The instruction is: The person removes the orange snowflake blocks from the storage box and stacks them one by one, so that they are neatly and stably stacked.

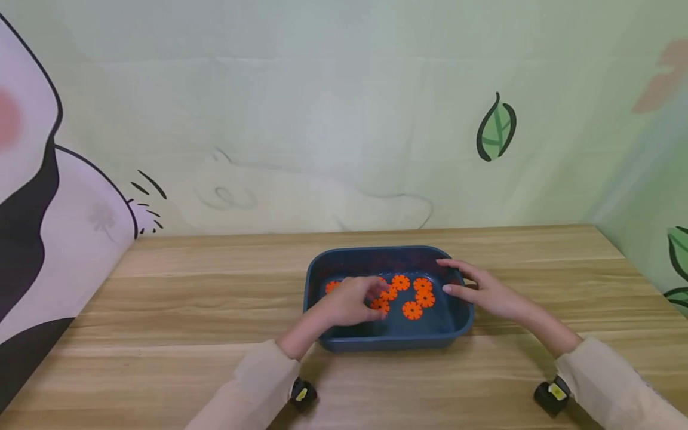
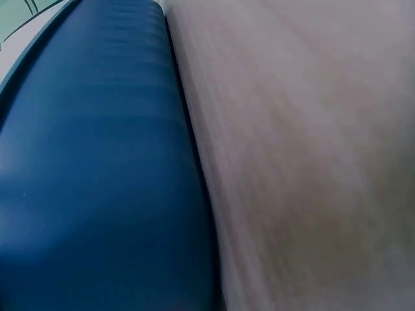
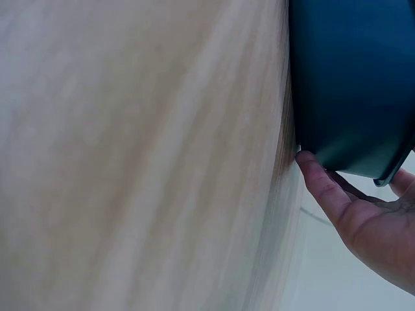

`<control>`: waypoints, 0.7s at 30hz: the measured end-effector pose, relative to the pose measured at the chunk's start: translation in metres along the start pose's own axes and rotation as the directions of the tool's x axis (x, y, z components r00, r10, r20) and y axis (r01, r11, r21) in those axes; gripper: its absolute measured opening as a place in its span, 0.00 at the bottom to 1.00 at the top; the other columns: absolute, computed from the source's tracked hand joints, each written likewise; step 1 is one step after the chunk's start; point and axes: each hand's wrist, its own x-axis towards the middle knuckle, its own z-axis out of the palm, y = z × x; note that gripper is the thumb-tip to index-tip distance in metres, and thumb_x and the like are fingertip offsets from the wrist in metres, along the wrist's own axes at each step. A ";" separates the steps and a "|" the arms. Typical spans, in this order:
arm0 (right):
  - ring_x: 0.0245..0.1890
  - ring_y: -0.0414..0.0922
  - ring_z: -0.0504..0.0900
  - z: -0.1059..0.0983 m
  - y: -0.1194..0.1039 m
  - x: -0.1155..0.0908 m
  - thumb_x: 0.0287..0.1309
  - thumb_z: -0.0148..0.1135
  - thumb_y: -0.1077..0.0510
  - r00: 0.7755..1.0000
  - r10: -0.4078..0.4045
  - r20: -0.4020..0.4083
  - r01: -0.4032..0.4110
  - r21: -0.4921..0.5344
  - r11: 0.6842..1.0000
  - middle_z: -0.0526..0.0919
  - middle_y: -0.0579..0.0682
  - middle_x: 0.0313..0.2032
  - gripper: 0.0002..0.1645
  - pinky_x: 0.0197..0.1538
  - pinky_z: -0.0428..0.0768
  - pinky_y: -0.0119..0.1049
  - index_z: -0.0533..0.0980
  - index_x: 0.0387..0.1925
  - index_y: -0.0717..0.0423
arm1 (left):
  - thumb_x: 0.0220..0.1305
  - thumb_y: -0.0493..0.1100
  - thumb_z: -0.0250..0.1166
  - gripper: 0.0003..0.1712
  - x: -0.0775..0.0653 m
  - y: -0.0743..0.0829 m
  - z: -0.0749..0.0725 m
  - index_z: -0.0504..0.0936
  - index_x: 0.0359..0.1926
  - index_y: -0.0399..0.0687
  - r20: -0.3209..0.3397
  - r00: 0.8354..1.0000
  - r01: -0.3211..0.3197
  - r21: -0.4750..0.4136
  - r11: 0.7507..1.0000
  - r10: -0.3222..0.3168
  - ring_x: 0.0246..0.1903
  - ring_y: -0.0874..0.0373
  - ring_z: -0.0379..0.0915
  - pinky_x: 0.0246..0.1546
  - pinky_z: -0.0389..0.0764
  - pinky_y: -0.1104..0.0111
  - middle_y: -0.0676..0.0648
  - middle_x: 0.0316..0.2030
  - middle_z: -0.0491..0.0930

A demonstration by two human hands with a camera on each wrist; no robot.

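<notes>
A dark blue rectangular bin (image 1: 387, 344) stands on the wooden table, with several orange notched, flower-shaped discs (image 1: 412, 310) lying on its floor. My left hand (image 1: 352, 301) reaches in over the near left part of the rim, fingers loosely bent above the discs and partly hiding some of them. Nothing shows in its grasp. At the bin's right end my right hand (image 1: 494, 294) grips the wall, with digits over the rim on the inside and other fingers (image 3: 327, 194) against the outside. The left wrist view shows just the bin's outer side and the table, with the hand hidden.
The wood-grain table (image 1: 215, 298) extends to both sides of the bin. Behind it hangs a pale green printed backdrop (image 1: 322, 119) with a leaf drawing (image 1: 497, 128) and a large cartoon figure at left. Each wrist wears a small black camera (image 1: 551, 397).
</notes>
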 end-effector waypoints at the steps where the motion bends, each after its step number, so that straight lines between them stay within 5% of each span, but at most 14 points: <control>1: 0.62 0.70 0.51 0.000 0.000 0.000 0.63 0.51 0.50 1.000 0.001 0.001 -0.001 0.002 1.000 0.50 0.67 0.66 0.32 0.55 0.61 0.64 0.58 0.65 0.56 | 0.53 0.40 0.67 0.26 0.001 0.001 0.000 0.74 0.53 0.41 0.011 1.000 0.010 0.022 1.000 -0.010 0.47 0.54 0.73 0.48 0.74 0.64 0.44 0.48 0.77; 8: 0.61 0.71 0.51 0.000 -0.003 -0.003 0.63 0.52 0.52 1.000 -0.012 0.002 0.012 -0.005 1.000 0.50 0.68 0.66 0.32 0.54 0.61 0.65 0.58 0.65 0.57 | 0.53 0.41 0.67 0.24 0.006 0.004 0.004 0.76 0.52 0.41 0.044 0.999 0.023 0.200 0.980 -0.032 0.46 0.55 0.73 0.50 0.72 0.65 0.45 0.47 0.78; 21: 0.61 0.71 0.51 0.001 -0.004 -0.002 0.63 0.52 0.53 1.000 -0.017 0.004 0.017 -0.005 1.000 0.50 0.68 0.66 0.32 0.54 0.61 0.65 0.58 0.65 0.58 | 0.50 0.39 0.69 0.16 0.009 0.006 0.008 0.79 0.42 0.41 0.087 0.993 0.058 0.263 0.963 -0.084 0.38 0.58 0.71 0.44 0.73 0.68 0.48 0.38 0.79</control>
